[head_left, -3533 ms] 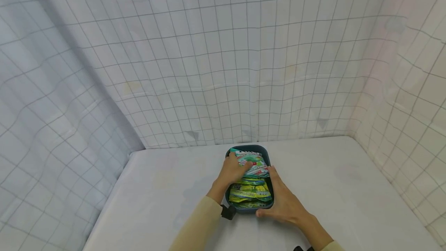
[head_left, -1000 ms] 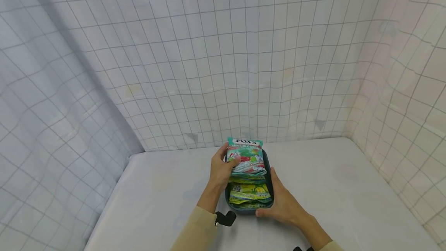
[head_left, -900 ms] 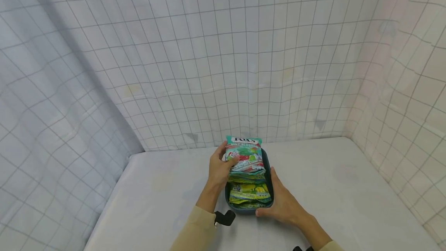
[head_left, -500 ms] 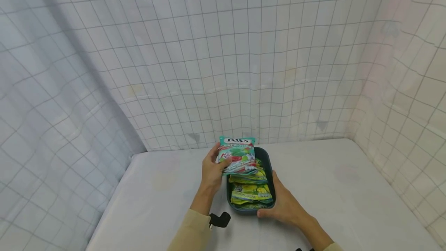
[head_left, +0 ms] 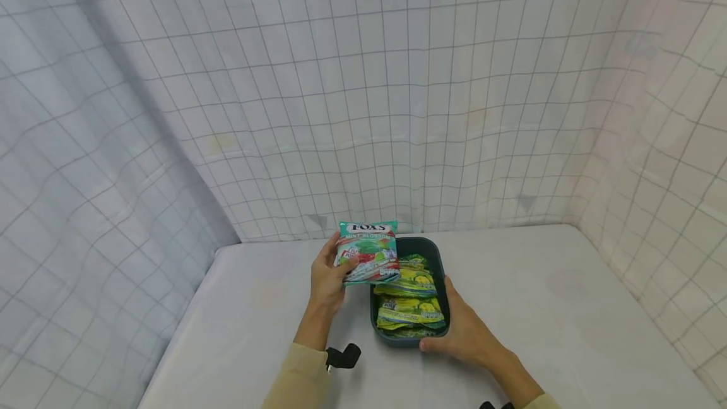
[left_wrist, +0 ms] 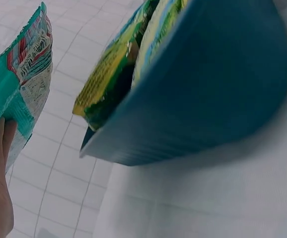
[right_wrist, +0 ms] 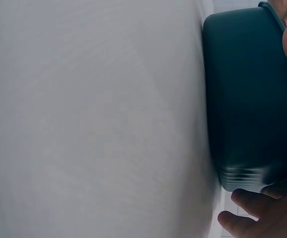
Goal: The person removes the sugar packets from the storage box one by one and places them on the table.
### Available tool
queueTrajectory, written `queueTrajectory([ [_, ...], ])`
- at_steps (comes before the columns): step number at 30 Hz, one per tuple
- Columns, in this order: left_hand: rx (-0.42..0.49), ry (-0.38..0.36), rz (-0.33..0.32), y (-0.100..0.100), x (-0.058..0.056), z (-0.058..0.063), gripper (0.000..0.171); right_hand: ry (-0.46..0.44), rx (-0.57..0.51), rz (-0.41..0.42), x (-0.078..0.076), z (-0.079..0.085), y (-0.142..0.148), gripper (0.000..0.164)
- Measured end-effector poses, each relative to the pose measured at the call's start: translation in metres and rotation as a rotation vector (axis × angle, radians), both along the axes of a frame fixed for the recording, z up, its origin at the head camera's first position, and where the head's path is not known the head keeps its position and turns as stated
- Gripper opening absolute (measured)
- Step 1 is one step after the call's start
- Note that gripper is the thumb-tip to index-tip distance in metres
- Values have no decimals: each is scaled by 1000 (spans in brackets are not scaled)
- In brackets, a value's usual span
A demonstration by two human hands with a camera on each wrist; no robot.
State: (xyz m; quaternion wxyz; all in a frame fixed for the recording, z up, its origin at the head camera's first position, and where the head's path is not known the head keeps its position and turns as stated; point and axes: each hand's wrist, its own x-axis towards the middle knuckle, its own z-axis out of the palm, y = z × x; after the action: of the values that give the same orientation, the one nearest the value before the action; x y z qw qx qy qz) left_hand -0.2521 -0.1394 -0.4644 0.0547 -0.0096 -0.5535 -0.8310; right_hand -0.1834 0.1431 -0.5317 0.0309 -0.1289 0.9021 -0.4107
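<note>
My left hand (head_left: pixel 327 279) holds a green and red bag of candy (head_left: pixel 368 252), marked FOX'S, by its left side. The thumb lies across the front and the fingers are behind it. The bag is lifted above the far left part of a dark teal plastic bin (head_left: pixel 441 270), overlapping its rim in the head view. Yellow-green candy bags (head_left: pixel 411 313) lie in rows inside the bin. My right hand (head_left: pixel 462 330) grips the bin's near right corner, thumb along the near side and fingers on the right wall (right_wrist: pixel 248 99).
The bin stands on a white-covered table (head_left: pixel 511 283). A white sheet with a grey grid (head_left: pixel 363 112) hangs behind the table and along both sides. A black strap (head_left: pixel 343 356) sits on my left wrist.
My left hand has lifted the FOX'S candy bag up out of the bin and shifted it left, uncovering the yellow-green bags at the back. My right hand has stayed on the bin's corner.
</note>
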Motion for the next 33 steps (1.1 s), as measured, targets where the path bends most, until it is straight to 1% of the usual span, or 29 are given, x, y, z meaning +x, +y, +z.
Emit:
queueTrajectory([
  [3, 17, -17, 17, -8, 0, -3, 78, 4, 1, 2, 0, 0, 0, 146],
  [10, 53, -31, 92, -28, -4, -8, 78, 10, -15, 12, -1, -1, 2, 145],
  [14, 64, -40, 119, -39, -6, -10, 78, 31, -16, 14, -2, -2, 3, 144],
  [17, 79, -50, 136, -47, -7, -14, 79, 42, -23, 17, -2, -2, 3, 144],
  [21, 88, -54, 131, -56, -7, -22, 80, 40, -36, 17, -1, -1, 3, 145],
  [26, 84, -63, 111, -62, -4, -37, 82, 41, -51, 27, -2, -1, 2, 144],
  [30, 82, -87, 98, -64, -1, -50, 81, 33, -61, 37, -2, -1, 2, 144],
  [33, 70, -82, 76, -63, -1, -56, 80, 28, -54, 30, -1, -1, 2, 144],
])
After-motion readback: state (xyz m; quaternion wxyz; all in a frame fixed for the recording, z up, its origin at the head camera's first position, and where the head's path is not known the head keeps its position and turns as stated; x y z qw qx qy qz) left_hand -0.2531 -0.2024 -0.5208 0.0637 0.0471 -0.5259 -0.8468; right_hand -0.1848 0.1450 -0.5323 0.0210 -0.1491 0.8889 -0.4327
